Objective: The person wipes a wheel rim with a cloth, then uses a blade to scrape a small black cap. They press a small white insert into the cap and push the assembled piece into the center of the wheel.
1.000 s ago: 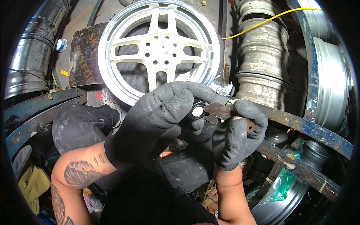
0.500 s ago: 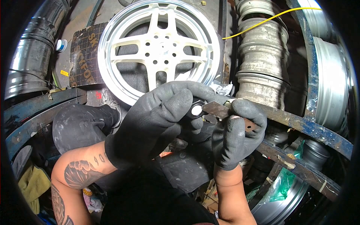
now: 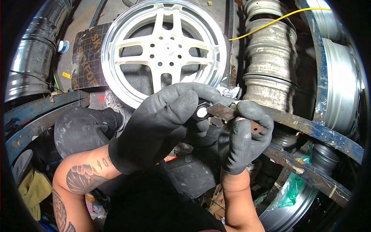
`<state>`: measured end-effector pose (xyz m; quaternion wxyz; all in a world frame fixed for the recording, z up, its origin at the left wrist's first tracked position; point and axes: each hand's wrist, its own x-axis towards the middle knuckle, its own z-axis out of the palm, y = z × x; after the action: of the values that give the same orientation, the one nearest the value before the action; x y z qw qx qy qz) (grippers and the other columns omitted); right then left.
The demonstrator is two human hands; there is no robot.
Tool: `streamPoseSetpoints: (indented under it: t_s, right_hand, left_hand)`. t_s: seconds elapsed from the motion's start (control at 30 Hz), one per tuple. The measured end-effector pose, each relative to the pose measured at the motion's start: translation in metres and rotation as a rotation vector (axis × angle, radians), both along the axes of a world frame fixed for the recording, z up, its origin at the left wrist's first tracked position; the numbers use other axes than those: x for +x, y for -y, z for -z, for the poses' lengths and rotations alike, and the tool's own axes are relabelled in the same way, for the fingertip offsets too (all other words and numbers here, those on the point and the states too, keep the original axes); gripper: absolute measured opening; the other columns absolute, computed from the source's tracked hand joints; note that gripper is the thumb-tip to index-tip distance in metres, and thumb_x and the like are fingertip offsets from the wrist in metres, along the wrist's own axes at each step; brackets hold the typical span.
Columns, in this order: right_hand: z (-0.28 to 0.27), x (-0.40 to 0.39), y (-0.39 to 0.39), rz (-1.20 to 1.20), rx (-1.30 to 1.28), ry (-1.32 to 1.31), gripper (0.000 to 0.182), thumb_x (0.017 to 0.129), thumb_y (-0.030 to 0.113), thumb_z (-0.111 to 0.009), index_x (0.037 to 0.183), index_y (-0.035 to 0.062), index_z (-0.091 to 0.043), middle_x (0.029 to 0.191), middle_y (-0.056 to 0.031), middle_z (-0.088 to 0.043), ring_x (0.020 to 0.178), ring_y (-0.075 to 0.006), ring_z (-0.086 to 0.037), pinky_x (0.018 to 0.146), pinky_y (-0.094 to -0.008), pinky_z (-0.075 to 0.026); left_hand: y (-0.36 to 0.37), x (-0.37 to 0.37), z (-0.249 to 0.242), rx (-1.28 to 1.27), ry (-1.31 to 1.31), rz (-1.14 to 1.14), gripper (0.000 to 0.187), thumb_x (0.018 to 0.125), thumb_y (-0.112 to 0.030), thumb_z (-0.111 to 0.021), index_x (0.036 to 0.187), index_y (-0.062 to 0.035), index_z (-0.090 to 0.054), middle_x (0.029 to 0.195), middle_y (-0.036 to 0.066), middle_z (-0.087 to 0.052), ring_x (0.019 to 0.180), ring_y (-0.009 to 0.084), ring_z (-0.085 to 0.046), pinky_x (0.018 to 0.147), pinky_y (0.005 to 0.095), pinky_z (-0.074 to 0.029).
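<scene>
My left hand (image 3: 156, 123), in a dark grey work glove, is closed with its fingers curled round a small black piece with a round white face (image 3: 201, 112). A flat, worn metal blade (image 3: 221, 112) with a pointed tip and a hole near its other end is pinched in my gloved right hand (image 3: 244, 141). Its tip meets the edge of the black piece, or lies very close to it. Just beyond both hands, a white multi-spoke wheel rim (image 3: 166, 69) with a polished lip lies face up.
Stacked rims (image 3: 270, 58) stand at the right, beside a blue metal frame (image 3: 320, 133). A yellow hose (image 3: 278, 19) crosses above them. Polished rims (image 3: 34, 50) are at the left, near a printed board (image 3: 89, 58). Green plastic (image 3: 291, 191) hangs at lower right.
Both hands keep nearly the same pose. My right hand and the blade have shifted very slightly to the left, towards the black piece.
</scene>
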<state>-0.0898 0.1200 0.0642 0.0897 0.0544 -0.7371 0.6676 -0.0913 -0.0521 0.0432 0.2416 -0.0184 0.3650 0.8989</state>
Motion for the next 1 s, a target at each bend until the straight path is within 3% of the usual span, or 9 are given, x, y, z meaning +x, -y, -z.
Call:
streamPoseSetpoints:
  t_s: [0.33,0.47,0.6,0.8,0.9,1.0]
  right_hand:
    - [-0.001,-0.003,-0.002,-0.025,-0.048,0.022,0.014,0.081,0.001,-0.062,0.094,-0.0008,-0.066,0.098,-0.0159,-0.07,0.087,-0.0196,-0.067,0.081,-0.0322,-0.054]
    - [-0.001,0.001,-0.005,-0.028,-0.017,0.048,0.017,0.084,0.005,-0.063,0.1,-0.0002,-0.062,0.1,-0.0137,-0.067,0.091,-0.0183,-0.064,0.085,-0.0318,-0.051]
    - [0.004,0.003,-0.011,-0.093,0.004,0.008,0.028,0.088,0.01,-0.066,0.111,0.0011,-0.053,0.105,-0.0099,-0.061,0.099,-0.0161,-0.059,0.094,-0.0311,-0.046]
    - [0.002,-0.001,-0.002,-0.012,-0.045,0.004,0.017,0.082,0.002,-0.062,0.098,-0.0007,-0.065,0.099,-0.0151,-0.069,0.088,-0.0193,-0.067,0.082,-0.0318,-0.053]
    - [0.001,-0.001,-0.003,-0.033,-0.034,0.02,0.017,0.082,0.001,-0.062,0.098,-0.0006,-0.066,0.1,-0.015,-0.069,0.089,-0.0191,-0.067,0.082,-0.0319,-0.053]
    - [0.0,-0.001,0.0,-0.036,-0.085,0.017,0.016,0.083,0.001,-0.062,0.097,-0.0005,-0.066,0.1,-0.0146,-0.07,0.09,-0.0186,-0.067,0.083,-0.032,-0.053]
  left_hand:
    - [0.001,-0.007,-0.013,0.155,0.22,0.015,0.049,0.077,0.012,-0.047,0.124,-0.0008,-0.045,0.085,0.003,-0.059,0.073,0.0077,-0.054,0.063,0.0222,-0.046]
    - [0.0,-0.003,-0.004,0.04,0.071,0.017,0.047,0.079,0.011,-0.047,0.125,-0.0018,-0.046,0.085,0.002,-0.059,0.071,0.0076,-0.053,0.063,0.0218,-0.045]
    - [0.001,-0.002,-0.003,0.09,0.114,0.03,0.036,0.089,-0.001,-0.05,0.125,-0.0025,-0.046,0.086,0.003,-0.059,0.072,0.0078,-0.053,0.063,0.0215,-0.044]
    - [0.002,-0.003,-0.003,0.108,0.181,0.068,0.034,0.101,-0.026,-0.046,0.126,-0.0029,-0.046,0.086,0.005,-0.059,0.074,0.0081,-0.053,0.061,0.0212,-0.042]
    - [0.001,-0.002,-0.002,0.093,0.174,0.043,0.031,0.101,-0.02,-0.046,0.126,-0.0013,-0.045,0.087,0.005,-0.058,0.074,0.0088,-0.054,0.062,0.0218,-0.044]
    - [-0.001,0.001,0.006,0.03,-0.001,0.01,0.03,0.1,-0.013,-0.046,0.127,0.0014,-0.045,0.089,0.004,-0.057,0.078,0.0098,-0.056,0.066,0.0227,-0.046]
